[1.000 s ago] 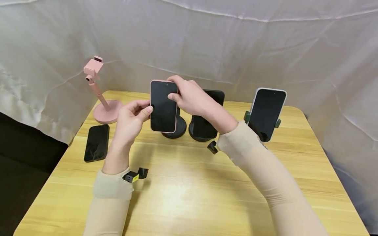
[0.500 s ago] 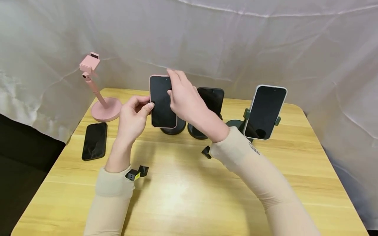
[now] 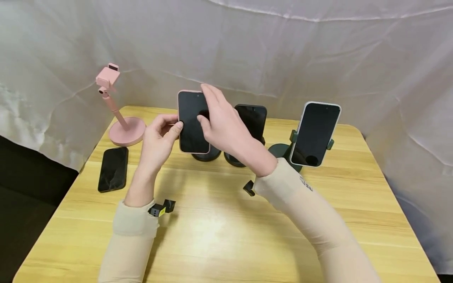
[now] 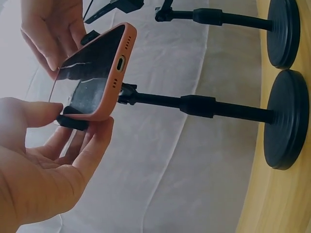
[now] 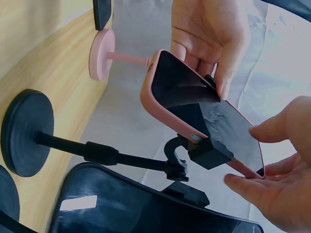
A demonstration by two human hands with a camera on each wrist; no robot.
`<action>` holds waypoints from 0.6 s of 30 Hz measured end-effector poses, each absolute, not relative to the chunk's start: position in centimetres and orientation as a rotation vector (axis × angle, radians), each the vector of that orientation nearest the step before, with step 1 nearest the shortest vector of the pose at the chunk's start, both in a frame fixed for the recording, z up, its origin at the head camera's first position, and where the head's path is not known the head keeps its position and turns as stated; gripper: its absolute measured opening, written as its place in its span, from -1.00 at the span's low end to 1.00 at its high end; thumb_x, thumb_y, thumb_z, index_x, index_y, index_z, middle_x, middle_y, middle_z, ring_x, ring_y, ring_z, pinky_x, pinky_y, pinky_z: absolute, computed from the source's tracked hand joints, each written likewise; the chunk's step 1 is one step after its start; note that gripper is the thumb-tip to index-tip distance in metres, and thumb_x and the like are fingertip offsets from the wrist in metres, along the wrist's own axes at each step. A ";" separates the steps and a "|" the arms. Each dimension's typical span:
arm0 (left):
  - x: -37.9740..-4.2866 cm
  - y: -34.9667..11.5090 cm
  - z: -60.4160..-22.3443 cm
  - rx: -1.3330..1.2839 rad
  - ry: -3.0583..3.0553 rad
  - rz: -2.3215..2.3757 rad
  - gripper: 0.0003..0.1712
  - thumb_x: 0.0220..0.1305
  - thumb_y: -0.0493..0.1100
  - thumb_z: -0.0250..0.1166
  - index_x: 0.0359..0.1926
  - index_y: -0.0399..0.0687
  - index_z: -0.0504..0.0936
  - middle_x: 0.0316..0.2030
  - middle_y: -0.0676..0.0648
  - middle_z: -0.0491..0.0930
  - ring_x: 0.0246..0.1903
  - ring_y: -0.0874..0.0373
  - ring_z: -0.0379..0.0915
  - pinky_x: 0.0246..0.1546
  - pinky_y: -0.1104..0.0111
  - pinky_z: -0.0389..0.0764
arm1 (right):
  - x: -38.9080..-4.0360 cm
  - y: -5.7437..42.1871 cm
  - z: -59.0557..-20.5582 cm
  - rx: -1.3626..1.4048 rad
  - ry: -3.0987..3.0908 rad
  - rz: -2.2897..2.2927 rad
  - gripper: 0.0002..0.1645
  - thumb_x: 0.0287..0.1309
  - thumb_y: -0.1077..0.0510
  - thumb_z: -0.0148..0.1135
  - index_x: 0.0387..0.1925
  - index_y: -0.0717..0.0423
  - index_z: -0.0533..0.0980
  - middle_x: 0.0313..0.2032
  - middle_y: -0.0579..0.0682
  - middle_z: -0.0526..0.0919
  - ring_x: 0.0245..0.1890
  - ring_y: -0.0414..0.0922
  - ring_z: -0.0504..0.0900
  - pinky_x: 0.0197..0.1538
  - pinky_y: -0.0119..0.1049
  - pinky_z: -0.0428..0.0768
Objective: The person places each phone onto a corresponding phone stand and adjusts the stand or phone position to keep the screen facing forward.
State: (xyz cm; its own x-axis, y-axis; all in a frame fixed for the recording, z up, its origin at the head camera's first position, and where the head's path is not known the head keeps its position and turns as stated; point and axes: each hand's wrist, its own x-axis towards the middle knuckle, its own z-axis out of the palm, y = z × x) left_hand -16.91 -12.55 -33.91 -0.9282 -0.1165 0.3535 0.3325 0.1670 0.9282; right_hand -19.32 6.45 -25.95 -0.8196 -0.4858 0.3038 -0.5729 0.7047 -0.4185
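Observation:
A smartphone in a pink case [image 3: 189,129] stands upright, screen toward me, in the clamp [image 5: 210,153] of a black phone stand [image 4: 199,104]. My left hand [image 3: 159,137] pinches the phone's left edge together with the clamp's left jaw, thumb in front and fingers behind. At the upper right corner my right hand [image 3: 226,122] holds the phone, thumb over the screen side and fingers at the back edge, as the right wrist view shows. In the left wrist view, the stand's round base [image 4: 286,121] rests on the table.
Right beside it, a second black stand holds a black phone [image 3: 253,118]. Farther right, a white-cased phone [image 3: 315,133] sits in a dark green stand [image 3: 279,151]. At left are a pink stand [image 3: 127,131] and a black phone [image 3: 113,169] lying flat on the wooden table [image 3: 212,236].
My right hand has shifted along the phone's upper right corner, and its thumb now reaches out over the screen. The left hand keeps its hold on the left edge. The head view has shifted slightly.

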 end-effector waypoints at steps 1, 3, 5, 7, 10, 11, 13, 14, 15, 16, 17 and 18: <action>-16.9 -12.6 -33.9 -0.212 -2.099 -1.825 -0.68 0.49 -0.30 0.27 0.14 -0.44 0.59 -0.05 -0.12 0.61 -0.17 0.21 0.58 -0.12 0.49 0.66 | -19.2 6.5 -26.1 0.870 -2.717 0.771 -0.17 0.51 0.14 0.13 0.62 0.23 0.03 0.60 0.13 0.08 0.50 0.04 0.32 0.35 -0.11 0.51; -17.0 -12.7 -34.0 -0.225 -2.086 -1.840 -0.68 0.48 -0.31 0.27 0.13 -0.45 0.58 -0.06 -0.10 0.61 -0.18 0.22 0.59 -0.12 0.49 0.66 | -19.0 6.8 -26.3 0.886 -2.676 0.793 -0.18 0.50 0.15 0.14 0.61 0.23 0.05 0.60 0.11 0.08 0.36 0.04 0.47 0.21 -0.14 0.59; -17.1 -12.8 -34.0 -0.238 -2.080 -1.852 -0.68 0.48 -0.32 0.27 0.13 -0.46 0.59 -0.07 -0.08 0.61 -0.18 0.22 0.59 -0.13 0.48 0.67 | -18.8 7.0 -26.7 0.898 -2.640 0.812 -0.18 0.49 0.15 0.16 0.61 0.24 0.07 0.61 0.10 0.08 0.13 0.01 0.60 0.01 -0.18 0.62; -17.1 -12.9 -34.0 -0.256 -2.081 -1.861 -0.68 0.48 -0.32 0.27 0.14 -0.46 0.58 -0.06 -0.07 0.61 -0.17 0.22 0.60 -0.13 0.48 0.67 | -18.5 7.2 -27.1 0.909 -2.608 0.825 -0.17 0.48 0.15 0.18 0.60 0.24 0.08 0.62 0.08 0.05 -0.09 -0.02 0.62 -0.14 -0.20 0.60; -17.2 -13.1 -33.9 -0.280 -2.100 -1.853 -0.68 0.48 -0.32 0.27 0.14 -0.46 0.59 -0.04 -0.11 0.61 -0.17 0.21 0.60 -0.15 0.48 0.67 | -18.0 7.3 -27.9 0.923 -2.559 0.842 -0.15 0.45 0.15 0.21 0.60 0.25 0.09 0.64 0.07 0.00 -0.15 -0.02 0.63 -0.18 -0.21 0.61; -17.2 -13.2 -33.9 -0.287 -2.110 -1.847 -0.68 0.48 -0.31 0.27 0.14 -0.45 0.59 -0.03 -0.13 0.61 -0.17 0.20 0.60 -0.15 0.48 0.67 | -17.7 7.3 -28.1 0.928 -2.539 0.842 -0.15 0.44 0.16 0.22 0.59 0.26 0.10 0.64 0.07 -0.01 -0.16 -0.01 0.64 -0.18 -0.21 0.61; -17.3 -13.4 -33.8 -0.296 -2.130 -1.832 -0.68 0.49 -0.30 0.27 0.14 -0.44 0.60 -0.01 -0.16 0.61 -0.16 0.20 0.60 -0.16 0.48 0.66 | -17.4 7.3 -28.8 0.943 -2.494 0.832 -0.15 0.42 0.18 0.23 0.58 0.29 0.11 0.64 0.08 -0.03 0.11 0.02 0.63 -0.16 -0.21 0.63; -17.3 -13.5 -33.8 -0.299 -2.138 -1.825 -0.68 0.49 -0.29 0.27 0.14 -0.44 0.61 0.00 -0.17 0.62 -0.16 0.20 0.60 -0.16 0.47 0.67 | -17.2 7.3 -29.1 0.952 -2.467 0.822 -0.16 0.41 0.19 0.24 0.57 0.31 0.12 0.64 0.10 -0.02 0.25 0.03 0.57 -0.16 -0.21 0.63; -17.3 -13.6 -33.8 -0.301 -2.147 -1.818 -0.68 0.49 -0.28 0.27 0.14 -0.43 0.61 0.00 -0.17 0.62 -0.16 0.20 0.60 -0.16 0.47 0.67 | -17.1 7.3 -29.4 0.962 -2.440 0.811 -0.16 0.39 0.21 0.25 0.56 0.33 0.14 0.64 0.12 -0.01 0.34 0.02 0.50 -0.18 -0.22 0.62; -17.3 -13.7 -33.8 -0.304 -2.152 -1.815 -0.68 0.49 -0.28 0.27 0.14 -0.42 0.62 0.01 -0.17 0.62 -0.16 0.20 0.60 -0.16 0.47 0.67 | -17.0 7.2 -29.8 0.970 -2.414 0.802 -0.16 0.38 0.22 0.25 0.55 0.35 0.15 0.64 0.13 0.00 0.44 0.01 0.41 -0.19 -0.22 0.62; -17.2 -13.8 -33.8 -0.309 -2.152 -1.818 -0.67 0.50 -0.27 0.27 0.15 -0.42 0.62 0.02 -0.16 0.62 -0.15 0.20 0.60 -0.16 0.45 0.68 | -16.8 7.2 -30.1 0.977 -2.389 0.792 -0.17 0.37 0.24 0.26 0.55 0.36 0.16 0.63 0.15 0.01 0.54 0.00 0.25 -0.18 -0.22 0.63; -17.2 -13.9 -33.8 -0.314 -2.150 -1.819 -0.67 0.50 -0.27 0.27 0.15 -0.41 0.62 0.02 -0.16 0.62 -0.14 0.19 0.60 -0.15 0.43 0.69 | -16.8 7.2 -30.4 0.979 -2.368 0.783 -0.17 0.35 0.25 0.27 0.54 0.37 0.17 0.62 0.17 0.02 0.61 -0.01 0.06 -0.17 -0.22 0.63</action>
State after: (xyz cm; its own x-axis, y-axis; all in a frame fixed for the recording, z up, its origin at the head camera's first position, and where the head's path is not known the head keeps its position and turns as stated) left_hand -17.23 -13.91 -33.80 -0.9289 -0.0306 0.3690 0.3588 0.1714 0.9175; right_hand -16.78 7.18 -30.37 -0.6421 -0.4820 0.5961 -0.7423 0.5850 -0.3267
